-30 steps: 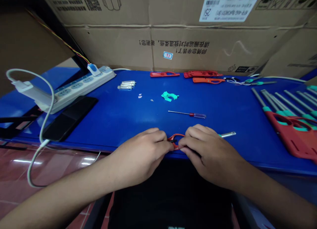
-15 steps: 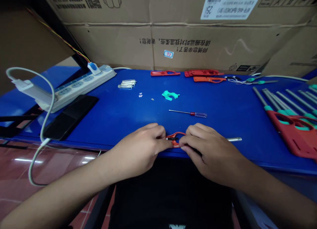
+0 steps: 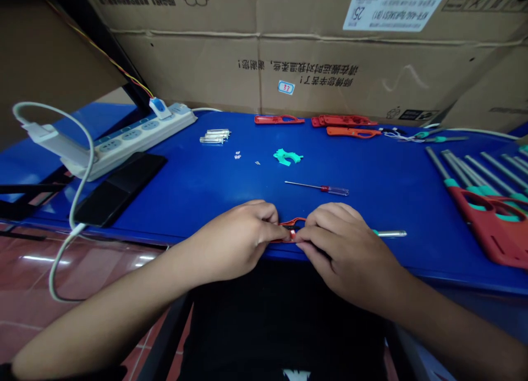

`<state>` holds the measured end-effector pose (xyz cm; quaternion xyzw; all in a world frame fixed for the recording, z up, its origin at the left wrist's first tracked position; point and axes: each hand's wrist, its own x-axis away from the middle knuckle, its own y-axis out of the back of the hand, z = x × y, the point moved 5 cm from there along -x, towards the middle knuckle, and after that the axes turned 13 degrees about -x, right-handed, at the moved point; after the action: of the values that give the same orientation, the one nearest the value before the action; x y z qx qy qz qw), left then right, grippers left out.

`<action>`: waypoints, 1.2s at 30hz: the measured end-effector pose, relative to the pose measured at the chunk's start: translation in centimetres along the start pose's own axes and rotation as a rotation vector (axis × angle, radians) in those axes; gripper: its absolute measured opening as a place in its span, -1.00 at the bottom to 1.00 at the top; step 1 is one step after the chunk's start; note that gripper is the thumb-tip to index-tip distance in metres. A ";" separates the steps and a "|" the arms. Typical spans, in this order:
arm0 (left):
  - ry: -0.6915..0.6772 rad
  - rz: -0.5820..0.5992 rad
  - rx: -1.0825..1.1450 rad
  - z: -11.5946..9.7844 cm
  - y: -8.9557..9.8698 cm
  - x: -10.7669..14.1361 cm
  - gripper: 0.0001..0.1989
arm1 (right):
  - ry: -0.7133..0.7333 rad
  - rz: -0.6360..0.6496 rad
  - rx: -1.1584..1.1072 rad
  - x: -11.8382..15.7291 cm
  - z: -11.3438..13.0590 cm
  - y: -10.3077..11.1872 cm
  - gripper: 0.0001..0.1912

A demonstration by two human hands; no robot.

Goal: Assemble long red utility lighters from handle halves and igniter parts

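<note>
Left hand (image 3: 247, 241) and right hand (image 3: 350, 249) pinch 1 red handle (image 3: 291, 222) (fingers (image 3: 315, 233) nearly closed); handwork seems underway; next needs steadiness.

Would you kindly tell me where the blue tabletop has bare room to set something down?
The blue tabletop has two bare patches: one between the phone and the screwdriver, the other between the screwdriver and the red lighters. It is crowded among those lighters and at the front, where the left hand and right hand hold a red casing.
</note>
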<state>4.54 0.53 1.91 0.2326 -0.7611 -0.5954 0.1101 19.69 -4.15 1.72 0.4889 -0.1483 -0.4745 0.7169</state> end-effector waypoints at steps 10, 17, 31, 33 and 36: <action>-0.021 0.006 0.039 0.2 0.3 -0.1 -0.64 | -0.027 -0.104 0.038 0.5 0.1 -0.2 -0.84; -0.042 -0.006 0.044 0.4 0.3 -0.2 -0.68 | -0.008 -0.120 0.049 0.6 -0.3 0.1 -0.82; -0.018 -0.137 0.067 0.0 2.0 1.3 -0.72 | 0.011 -0.109 0.037 0.3 -0.5 0.3 -0.85; -0.012 -0.231 0.061 0.6 2.7 2.1 -0.72 | 0.011 -0.127 0.021 0.3 -0.6 0.4 -0.87; 0.081 -0.354 0.000 2.3 4.2 3.5 -0.74 | 0.009 -0.141 -0.012 0.3 -0.6 0.6 -0.93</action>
<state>-0.43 1.54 4.93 0.3867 -0.7033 -0.5956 0.0342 20.57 -3.98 1.90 0.4961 -0.1074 -0.5226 0.6850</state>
